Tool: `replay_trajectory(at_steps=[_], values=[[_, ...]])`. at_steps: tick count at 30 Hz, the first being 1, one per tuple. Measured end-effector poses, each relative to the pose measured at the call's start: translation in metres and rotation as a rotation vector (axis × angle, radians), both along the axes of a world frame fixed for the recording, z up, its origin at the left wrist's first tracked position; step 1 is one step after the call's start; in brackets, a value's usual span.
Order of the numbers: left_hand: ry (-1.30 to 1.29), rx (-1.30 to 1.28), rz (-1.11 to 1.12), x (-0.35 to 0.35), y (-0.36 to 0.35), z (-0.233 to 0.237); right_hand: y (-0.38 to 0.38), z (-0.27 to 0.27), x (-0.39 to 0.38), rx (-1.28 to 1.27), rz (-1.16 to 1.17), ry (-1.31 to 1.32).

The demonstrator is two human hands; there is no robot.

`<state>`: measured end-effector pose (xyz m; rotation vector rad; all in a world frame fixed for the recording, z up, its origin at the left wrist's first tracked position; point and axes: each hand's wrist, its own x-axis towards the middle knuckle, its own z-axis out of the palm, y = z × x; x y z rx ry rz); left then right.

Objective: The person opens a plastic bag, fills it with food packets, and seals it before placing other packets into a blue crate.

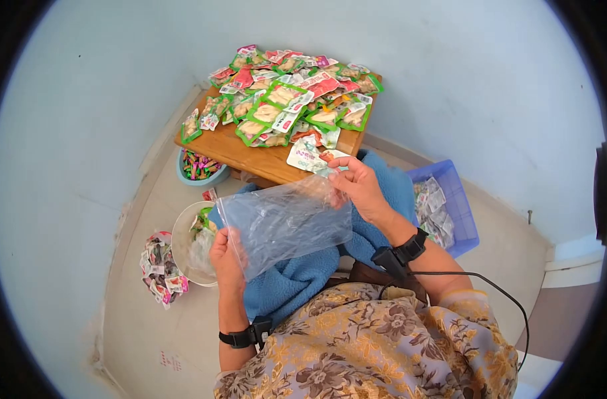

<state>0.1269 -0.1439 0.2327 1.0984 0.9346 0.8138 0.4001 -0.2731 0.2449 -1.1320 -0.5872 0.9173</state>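
A clear plastic bag [287,223] is stretched flat between my two hands, above my lap and in front of the table. My left hand [228,258] grips its left edge, fingers closed and partly behind the film. At the upper right end, my right hand [362,189] pinches the bag with thumb and fingers. Just beyond those fingertips, a white snack packet [307,157] lies at the table's front edge. Through the film shows the blue fleecy cloth [297,272] over my lap.
The wooden table [240,156] bears a heap of green, red and white snack packets [277,110]. A blue basin [204,174] of small wrapped pieces, a cream tub [177,243] and a packet pile [160,269] stand left. A purple-blue crate [464,216] stands right. A black cable [496,284] trails from my right wrist.
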Motion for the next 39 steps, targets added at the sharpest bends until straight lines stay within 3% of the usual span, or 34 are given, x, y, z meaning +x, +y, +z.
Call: replay_trajectory(at_steps=[18,24,26,30,32,37,39], values=[[0.012,-0.036,-0.048,-0.002,0.004,0.003,0.012,-0.026,0.006,-0.061,-0.069,-0.016],[0.032,-0.019,-0.079,-0.002,0.004,0.0,0.011,-0.033,0.007,-0.089,-0.179,-0.292],[0.057,-0.021,-0.076,-0.003,0.003,0.0,0.01,-0.024,0.004,-0.146,-0.272,-0.557],[0.079,-0.025,-0.063,-0.002,0.003,-0.002,0.012,-0.019,0.001,-0.142,-0.264,-0.5],[0.115,0.018,-0.047,-0.003,0.006,-0.015,0.015,-0.02,0.0,-0.115,-0.263,-0.277],[0.364,0.337,0.019,-0.002,0.012,-0.043,0.02,-0.029,0.006,-0.099,-0.142,-0.281],[0.26,0.274,0.028,-0.006,0.009,-0.049,0.019,-0.028,0.0,-0.108,-0.097,-0.268]])
